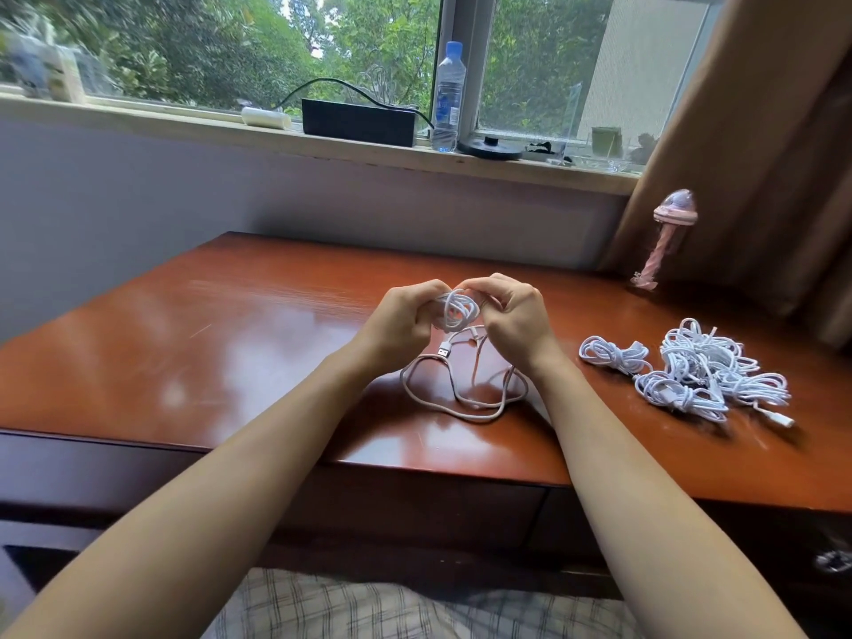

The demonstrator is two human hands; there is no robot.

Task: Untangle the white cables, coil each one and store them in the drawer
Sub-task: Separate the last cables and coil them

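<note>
Nearest, loose tail of the white cable [461, 398] sprawled on the desk [230, 339]: draw in gently, matching each loop's size. Just above, left hand [405, 315] and right hand [511, 315] both curled round the half-wound coil [456, 311], pinching it. Farther right, tangled pile [705, 371] waiting, well apart.

A glossy reddish-brown wooden desk [258, 325] carries the slack loops of a loose white USB cable [465, 401] near its front middle; well to the right lies a tangled heap of white cables [701, 366]; at the far right corner stands an upright pink twisted-stem ornament [657, 255] with a domed top
</note>
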